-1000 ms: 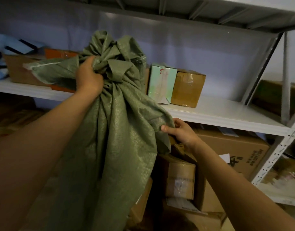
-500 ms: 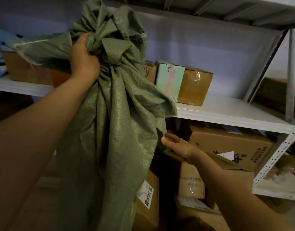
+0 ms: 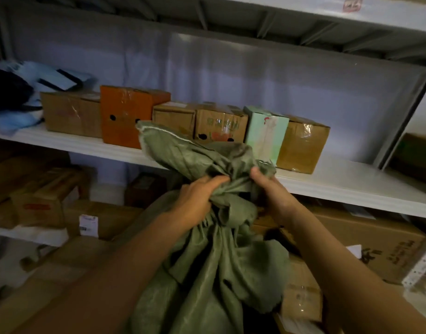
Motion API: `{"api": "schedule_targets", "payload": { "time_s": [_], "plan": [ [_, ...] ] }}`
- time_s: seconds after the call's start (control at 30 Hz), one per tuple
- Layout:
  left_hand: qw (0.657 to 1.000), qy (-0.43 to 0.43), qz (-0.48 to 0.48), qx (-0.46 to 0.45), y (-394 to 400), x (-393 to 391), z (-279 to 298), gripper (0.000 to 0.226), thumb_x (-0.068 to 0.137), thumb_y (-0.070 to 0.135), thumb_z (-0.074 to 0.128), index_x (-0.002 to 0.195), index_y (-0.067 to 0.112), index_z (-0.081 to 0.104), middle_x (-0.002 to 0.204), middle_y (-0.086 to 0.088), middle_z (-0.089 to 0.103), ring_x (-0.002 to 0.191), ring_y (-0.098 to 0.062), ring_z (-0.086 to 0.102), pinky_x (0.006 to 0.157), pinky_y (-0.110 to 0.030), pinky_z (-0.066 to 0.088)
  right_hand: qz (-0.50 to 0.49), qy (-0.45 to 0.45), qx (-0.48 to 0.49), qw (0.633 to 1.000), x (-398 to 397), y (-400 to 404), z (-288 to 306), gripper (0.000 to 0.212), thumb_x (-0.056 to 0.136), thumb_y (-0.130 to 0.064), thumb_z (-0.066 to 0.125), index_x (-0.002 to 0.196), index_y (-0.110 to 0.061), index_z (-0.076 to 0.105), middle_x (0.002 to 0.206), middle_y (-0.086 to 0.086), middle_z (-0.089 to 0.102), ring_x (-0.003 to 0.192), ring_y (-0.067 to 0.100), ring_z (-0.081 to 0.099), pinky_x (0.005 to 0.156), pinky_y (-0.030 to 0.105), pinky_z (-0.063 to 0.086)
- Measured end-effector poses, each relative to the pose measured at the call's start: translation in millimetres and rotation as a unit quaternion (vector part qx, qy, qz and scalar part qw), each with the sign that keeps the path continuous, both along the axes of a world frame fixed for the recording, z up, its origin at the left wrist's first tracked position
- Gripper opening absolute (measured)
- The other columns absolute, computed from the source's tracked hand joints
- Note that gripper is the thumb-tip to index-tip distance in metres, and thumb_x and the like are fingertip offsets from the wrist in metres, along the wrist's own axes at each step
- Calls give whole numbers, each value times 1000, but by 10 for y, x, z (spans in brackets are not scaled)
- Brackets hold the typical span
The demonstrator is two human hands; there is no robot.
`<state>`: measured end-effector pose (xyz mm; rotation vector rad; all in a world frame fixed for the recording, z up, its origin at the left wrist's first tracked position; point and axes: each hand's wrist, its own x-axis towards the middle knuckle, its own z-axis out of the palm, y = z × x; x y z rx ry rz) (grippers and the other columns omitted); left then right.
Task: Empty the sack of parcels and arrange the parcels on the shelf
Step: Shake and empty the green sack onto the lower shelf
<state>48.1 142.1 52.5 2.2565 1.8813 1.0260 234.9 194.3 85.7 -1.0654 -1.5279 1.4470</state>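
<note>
At the centre of the frame, your left hand and right hand both have their fingers curled tight into the bunched neck of the green sack; a second ago only your left hand held that knot high while your right touched the sack's side lower down, so you have lowered it and brought both hands together. That suggests you are working the mouth open, with emptying not yet begun. Beyond your knuckles the sack's loose flap rises toward the white shelf, where a row of parcels stands across the middle of the frame.
</note>
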Motion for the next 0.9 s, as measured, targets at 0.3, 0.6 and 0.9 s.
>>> {"api": "schedule_targets", "payload": {
  "time_s": [0.3,0.6,0.9],
  "plan": [
    [868,-354,-159,-309,-448,-235,-78,49,82,12,68,128,22,54,122,5,61,114,-11,56,100,-24,44,-53,-141,32,988,-341,127,-345,42,80,-8,70,121,-5,61,118,13,64,104,29,60,90,39,50],
    [845,-380,245,-287,-950,-1095,-1021,70,84,41,66,142,10,39,145,-15,40,130,-32,41,101,-36,37,-100,41,-63,992,-198,261,-518,20,87,3,57,103,-9,61,86,6,63,74,22,60,51,28,55],
    [885,-233,203,-350,-526,-1356,-1638,133,45,70,77,147,43,-4,159,-6,-7,143,-37,16,113,-54,26,-121,-222,-13,968,-284,177,-836,36,90,1,57,126,6,52,127,24,58,118,39,56,81,32,43]
  ]
}}
